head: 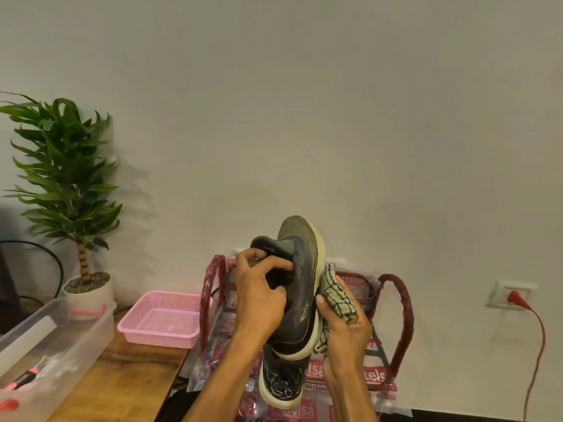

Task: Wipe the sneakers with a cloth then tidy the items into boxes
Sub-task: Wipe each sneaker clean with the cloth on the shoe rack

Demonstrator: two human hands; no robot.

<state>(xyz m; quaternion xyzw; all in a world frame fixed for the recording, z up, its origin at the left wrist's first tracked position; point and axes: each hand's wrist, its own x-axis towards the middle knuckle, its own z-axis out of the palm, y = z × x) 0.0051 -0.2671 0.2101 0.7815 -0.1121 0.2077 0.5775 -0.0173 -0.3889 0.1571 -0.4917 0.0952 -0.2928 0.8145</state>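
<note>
- Fingers (274, 264) of the left hand (259, 300) curl into the collar of a dark sneaker (301, 269), gripping it from the left.
- Right hand (344, 327) clasps a bunched checked cloth (336, 296), pressing it against the sneaker's pale sole edge.
- Sneaker is held in the air between both hands, its long axis near upright, toe up and heel down.
- Second sneaker (281, 382) lies just below on a plastic-wrapped, red-framed chair (402, 315).
- Clear box (54, 336) on the wooden surface (122, 376) at the left holds a blurred pink-red item.
- Pink basket (161, 335) sits farther back on the surface, just beside the chair.
- Potted plant (67, 178) stands against the wall.
</note>
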